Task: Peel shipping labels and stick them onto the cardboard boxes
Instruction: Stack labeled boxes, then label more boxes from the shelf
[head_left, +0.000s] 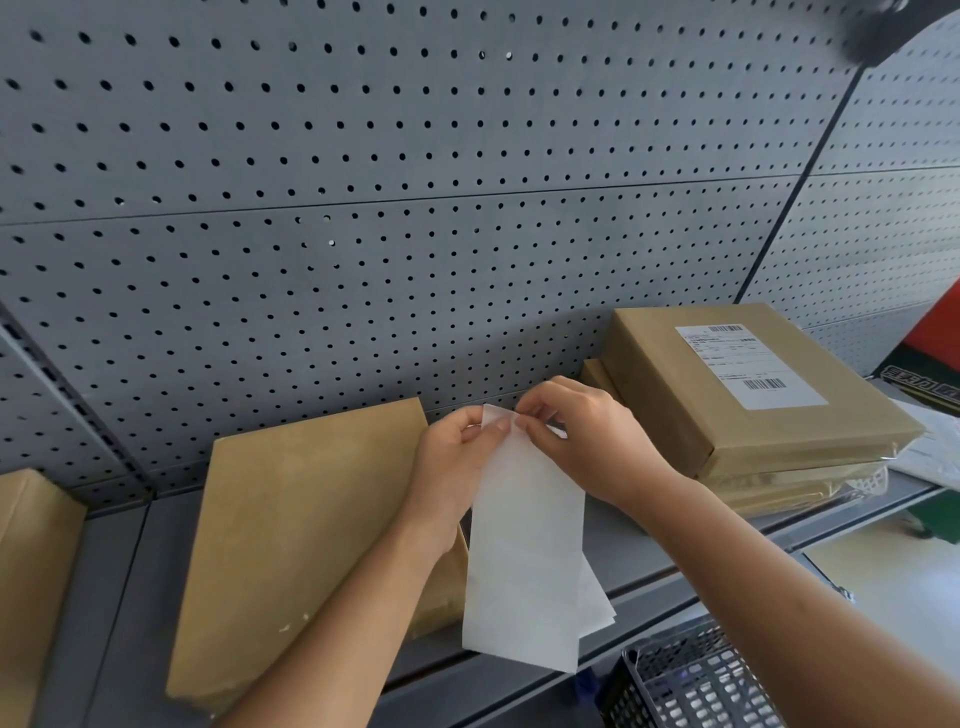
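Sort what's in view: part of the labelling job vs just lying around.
Job:
- left hand and right hand, both pinching the top of the label sheet
- bare box in the middle
- labelled box on the right stack
- box at left edge

Lying about:
- mesh basket
- loose papers, far right
- pegboard wall
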